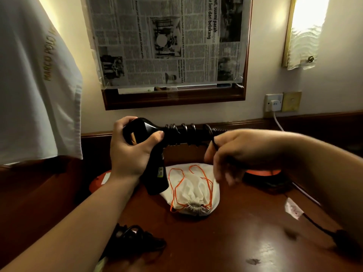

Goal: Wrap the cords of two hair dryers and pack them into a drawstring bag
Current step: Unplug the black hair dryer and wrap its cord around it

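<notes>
My left hand [130, 152] grips the body of a black hair dryer [172, 134], held up above the table with its handle pointing right. Its black cord [189, 127] is coiled in several loops round the handle. My right hand [238, 152], blurred, pinches the cord near the handle's end. Below them a white drawstring bag [193, 190] with orange strings lies on the wooden table [225, 242], its mouth drawn shut and facing me. A second black dryer with an orange rim [262, 176] lies behind my right hand, mostly hidden.
A black bundle of cord [133, 239] lies at the table's near left under my forearm. Another black cord with a white tag [293, 210] runs along the right side. A white towel [33, 85] hangs at left. A wall socket [274, 103] holds a white plug.
</notes>
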`<act>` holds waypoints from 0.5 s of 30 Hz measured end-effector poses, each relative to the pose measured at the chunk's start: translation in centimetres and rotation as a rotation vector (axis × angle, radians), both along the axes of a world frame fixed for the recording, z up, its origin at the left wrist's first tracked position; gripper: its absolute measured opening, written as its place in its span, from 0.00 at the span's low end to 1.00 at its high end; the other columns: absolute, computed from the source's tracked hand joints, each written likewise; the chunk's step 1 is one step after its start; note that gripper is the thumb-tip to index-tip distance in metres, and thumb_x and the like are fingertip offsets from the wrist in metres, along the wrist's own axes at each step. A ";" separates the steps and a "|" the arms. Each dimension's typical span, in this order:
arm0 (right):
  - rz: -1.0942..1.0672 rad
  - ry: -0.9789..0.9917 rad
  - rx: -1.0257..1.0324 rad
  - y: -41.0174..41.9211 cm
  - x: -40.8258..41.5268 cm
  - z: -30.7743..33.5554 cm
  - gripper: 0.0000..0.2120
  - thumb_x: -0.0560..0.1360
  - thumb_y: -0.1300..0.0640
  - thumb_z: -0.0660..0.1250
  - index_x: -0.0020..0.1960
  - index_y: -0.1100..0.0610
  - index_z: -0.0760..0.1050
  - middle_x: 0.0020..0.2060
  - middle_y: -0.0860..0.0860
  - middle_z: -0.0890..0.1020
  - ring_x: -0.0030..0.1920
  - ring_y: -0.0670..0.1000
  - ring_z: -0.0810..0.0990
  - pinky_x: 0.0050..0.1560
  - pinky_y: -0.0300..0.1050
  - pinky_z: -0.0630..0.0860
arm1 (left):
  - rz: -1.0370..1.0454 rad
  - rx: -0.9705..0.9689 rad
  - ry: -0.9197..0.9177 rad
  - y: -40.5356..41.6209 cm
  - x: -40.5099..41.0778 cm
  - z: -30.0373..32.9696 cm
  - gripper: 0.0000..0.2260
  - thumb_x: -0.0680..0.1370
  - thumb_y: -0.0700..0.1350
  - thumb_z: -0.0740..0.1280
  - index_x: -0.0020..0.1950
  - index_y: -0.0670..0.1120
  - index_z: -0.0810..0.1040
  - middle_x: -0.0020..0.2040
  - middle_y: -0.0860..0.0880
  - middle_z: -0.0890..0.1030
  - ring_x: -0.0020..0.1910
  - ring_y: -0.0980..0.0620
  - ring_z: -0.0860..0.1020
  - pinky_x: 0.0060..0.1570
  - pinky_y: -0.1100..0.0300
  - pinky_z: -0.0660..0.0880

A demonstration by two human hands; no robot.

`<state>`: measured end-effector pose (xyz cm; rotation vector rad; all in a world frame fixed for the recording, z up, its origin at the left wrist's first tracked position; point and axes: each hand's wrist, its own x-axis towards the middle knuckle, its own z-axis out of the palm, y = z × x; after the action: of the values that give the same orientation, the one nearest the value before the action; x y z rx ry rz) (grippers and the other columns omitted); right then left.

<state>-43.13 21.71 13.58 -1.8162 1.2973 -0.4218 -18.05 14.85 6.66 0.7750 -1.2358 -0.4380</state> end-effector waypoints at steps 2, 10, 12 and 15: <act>0.029 0.006 0.029 -0.2 0.6 -1.8 0.12 0.82 0.66 0.56 0.62 0.60 0.73 0.46 0.64 0.86 0.40 0.60 0.82 0.41 0.53 0.79 | -0.060 0.004 0.102 0.4 -0.5 0.5 0.25 0.69 0.39 0.81 0.62 0.46 0.75 0.47 0.51 0.81 0.40 0.55 0.85 0.36 0.56 0.83; -0.132 0.122 -0.280 -3.5 -1.4 -4.8 0.11 0.85 0.55 0.59 0.50 0.54 0.78 0.36 0.52 0.80 0.35 0.48 0.77 0.36 0.38 0.74 | -0.289 0.108 -0.060 1.6 -0.5 0.5 0.25 0.63 0.51 0.81 0.57 0.61 0.77 0.57 0.48 0.79 0.56 0.43 0.83 0.49 0.44 0.85; -0.184 0.195 -0.370 -4.4 -2.3 -3.8 0.09 0.81 0.63 0.65 0.42 0.59 0.80 0.33 0.50 0.78 0.34 0.48 0.75 0.36 0.38 0.71 | -0.283 0.086 -0.136 1.7 -0.2 0.3 0.26 0.62 0.53 0.80 0.58 0.60 0.77 0.56 0.50 0.79 0.55 0.47 0.83 0.48 0.48 0.85; -0.235 0.228 -0.434 -4.5 -3.2 -1.9 0.13 0.73 0.63 0.72 0.31 0.60 0.75 0.27 0.53 0.73 0.28 0.48 0.71 0.34 0.43 0.70 | -0.226 0.047 -0.257 1.6 0.1 0.2 0.27 0.62 0.52 0.81 0.59 0.58 0.76 0.55 0.55 0.79 0.52 0.57 0.82 0.44 0.59 0.83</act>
<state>-46.31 17.24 11.70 -2.1214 1.6860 -0.6829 -17.90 16.41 6.88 0.7511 -1.5670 -0.5658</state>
